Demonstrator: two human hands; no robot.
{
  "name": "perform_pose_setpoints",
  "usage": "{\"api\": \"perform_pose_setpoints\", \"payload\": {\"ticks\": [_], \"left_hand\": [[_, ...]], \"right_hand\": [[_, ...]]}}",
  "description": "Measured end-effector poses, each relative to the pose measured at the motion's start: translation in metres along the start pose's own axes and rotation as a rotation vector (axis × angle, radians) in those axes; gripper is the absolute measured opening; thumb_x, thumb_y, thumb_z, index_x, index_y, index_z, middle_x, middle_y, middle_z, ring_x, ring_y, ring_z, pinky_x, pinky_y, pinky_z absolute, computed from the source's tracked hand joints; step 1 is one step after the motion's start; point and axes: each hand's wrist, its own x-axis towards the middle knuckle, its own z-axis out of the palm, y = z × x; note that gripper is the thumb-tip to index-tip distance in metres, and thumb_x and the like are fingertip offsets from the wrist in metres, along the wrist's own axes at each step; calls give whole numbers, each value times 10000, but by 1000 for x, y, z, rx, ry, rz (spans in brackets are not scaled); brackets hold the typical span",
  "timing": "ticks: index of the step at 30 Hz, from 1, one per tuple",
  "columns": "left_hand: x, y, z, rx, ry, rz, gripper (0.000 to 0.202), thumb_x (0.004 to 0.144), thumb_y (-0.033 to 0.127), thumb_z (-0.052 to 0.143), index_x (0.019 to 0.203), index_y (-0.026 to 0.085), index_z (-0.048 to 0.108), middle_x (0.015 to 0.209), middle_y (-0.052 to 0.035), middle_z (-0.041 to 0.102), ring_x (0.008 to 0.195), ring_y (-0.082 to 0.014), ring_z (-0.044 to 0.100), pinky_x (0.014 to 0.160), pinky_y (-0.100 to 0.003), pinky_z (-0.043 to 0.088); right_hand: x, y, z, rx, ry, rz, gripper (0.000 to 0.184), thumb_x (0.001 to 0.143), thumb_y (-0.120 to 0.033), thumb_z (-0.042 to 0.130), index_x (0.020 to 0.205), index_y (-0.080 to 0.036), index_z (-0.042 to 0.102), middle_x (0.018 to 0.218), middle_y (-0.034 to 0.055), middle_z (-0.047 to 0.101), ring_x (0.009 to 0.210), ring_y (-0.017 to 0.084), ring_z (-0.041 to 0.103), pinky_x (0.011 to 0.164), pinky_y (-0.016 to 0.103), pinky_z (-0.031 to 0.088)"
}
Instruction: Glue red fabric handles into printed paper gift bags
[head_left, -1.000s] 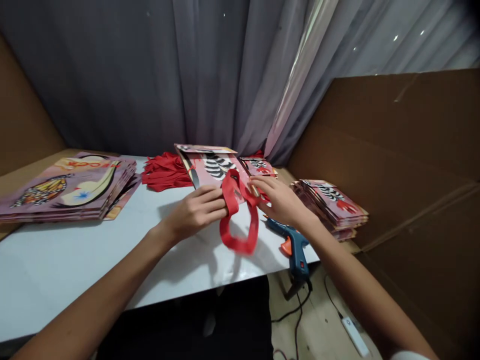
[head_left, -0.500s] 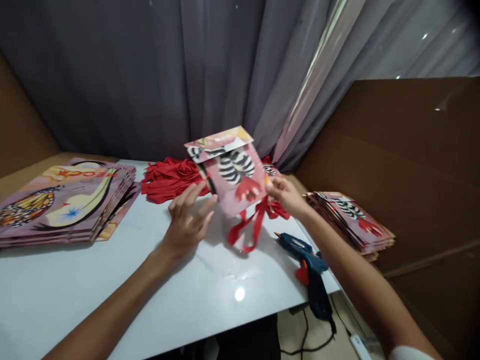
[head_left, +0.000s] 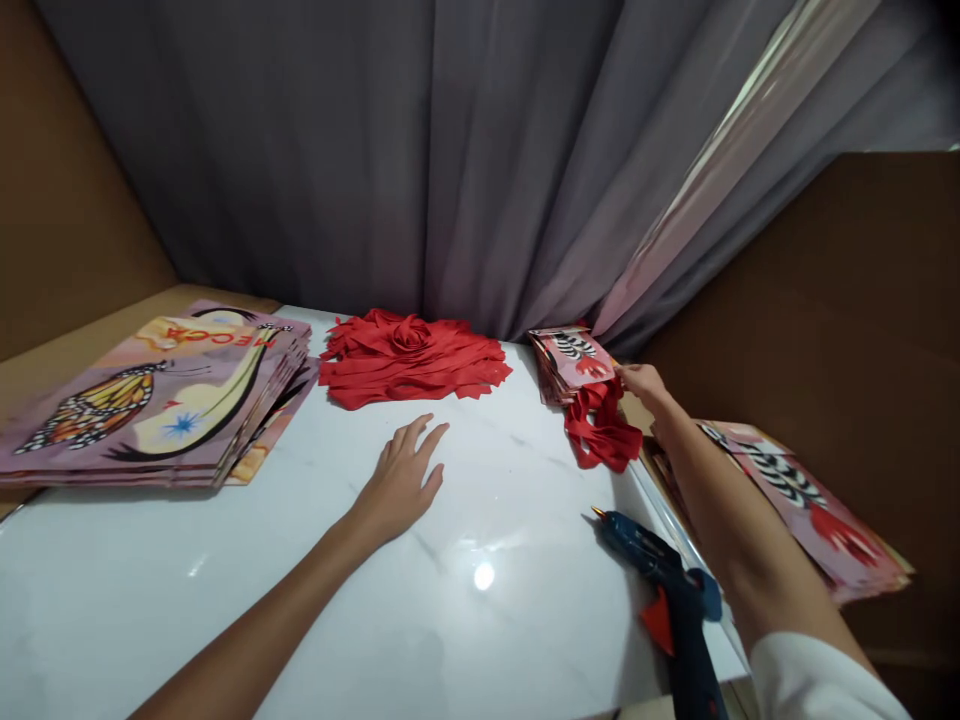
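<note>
two hands are in view. the left hand [head_left: 401, 480] lies flat on the white tabletop [head_left: 225, 570] near its middle, fingers spread and straight, holding nothing. the right hand [head_left: 643, 385] reaches to the far right corner, where its fingertips touch the right edge of the top bag [head_left: 576, 357] of a small stack; whether they pinch it or only rest on it cannot be told. that bag's red handle loops [head_left: 600, 432] lie bunched on the tabletop just in front of the stack.

there are three stacks of printed bags: this one, a large stack [head_left: 150, 395] at the left edge, and another small stack [head_left: 802, 495] beyond the right edge. one heap of red ribbons [head_left: 412, 360] sits at the far edge, and one blue glue gun [head_left: 664, 590] lies at the near right corner.
</note>
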Motion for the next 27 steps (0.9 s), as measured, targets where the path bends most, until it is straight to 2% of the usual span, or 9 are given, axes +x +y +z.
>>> {"api": "perform_pose_setpoints", "payload": {"ticks": [3, 6, 10, 13, 16, 18, 21, 25, 27], "left_hand": [[0, -1, -1, 16, -10, 8, 517, 1079, 274, 476, 1587, 234, 565, 1654, -180, 517, 1458, -364, 531, 1175, -610, 520], [0, 0, 0, 38, -24, 18, 488, 1083, 279, 453, 1537, 204, 617, 1625, -204, 547, 1456, -383, 535, 1165, -619, 517], [0, 2, -1, 70, -36, 39, 470, 1093, 272, 420, 1489, 189, 660, 1575, -213, 597, 1426, -377, 560, 1151, -600, 519], [1, 2, -1, 102, -36, 62, 463, 1094, 265, 412, 1464, 189, 678, 1540, -213, 630, 1412, -372, 570, 1138, -585, 523], [1, 1, 0, 131, -40, 80, 455, 1095, 268, 403, 1433, 194, 698, 1525, -210, 643, 1402, -370, 576, 1123, -573, 529], [1, 0, 0, 135, -35, 85, 447, 1095, 269, 403, 1415, 205, 708, 1524, -201, 648, 1393, -366, 580, 1117, -568, 531], [2, 0, -1, 129, -46, 80, 446, 1093, 272, 403, 1402, 198, 716, 1519, -204, 651, 1388, -370, 581, 1112, -571, 534], [3, 1, -2, 102, -59, 62, 438, 1087, 275, 425, 1397, 200, 725, 1515, -202, 654, 1398, -372, 572, 1120, -584, 533], [3, 1, -2, 92, -61, 59, 434, 1087, 283, 437, 1402, 208, 726, 1516, -197, 654, 1400, -372, 567, 1118, -589, 534]], "right_hand": [[1, 4, 0, -24, 43, -22, 225, 852, -266, 793, 678, -158, 700, 568, 18, 605, 630, 163, 536, 609, 297, 409], [-2, -9, -12, -7, 73, -74, 202, 864, -260, 779, 709, -153, 707, 614, 21, 637, 643, 166, 556, 651, 306, 437], [-17, -41, -48, 107, 140, -267, 100, 925, -234, 718, 850, -168, 719, 752, 9, 693, 679, 132, 581, 686, 274, 466], [-37, -63, -77, 281, 220, -446, 57, 960, -210, 695, 918, -174, 710, 766, 21, 687, 624, 98, 571, 626, 275, 439], [-52, -72, -88, 381, 194, -410, 92, 981, -241, 685, 917, -175, 692, 639, -19, 596, 487, 81, 478, 521, 280, 379], [-53, -68, -80, 381, 150, -326, 122, 992, -282, 668, 926, -181, 680, 599, -49, 552, 448, 87, 426, 478, 267, 363], [-43, -50, -51, 228, 128, -145, 166, 1007, -313, 631, 927, -175, 678, 577, -51, 529, 472, 107, 443, 474, 249, 382], [-24, -17, -6, 60, 83, 19, 169, 978, -222, 650, 834, -140, 684, 555, -12, 536, 536, 144, 522, 514, 261, 437], [-18, -4, 8, -34, 72, 75, 205, 980, -219, 659, 795, -137, 692, 553, 3, 538, 562, 165, 551, 537, 274, 454]]}}
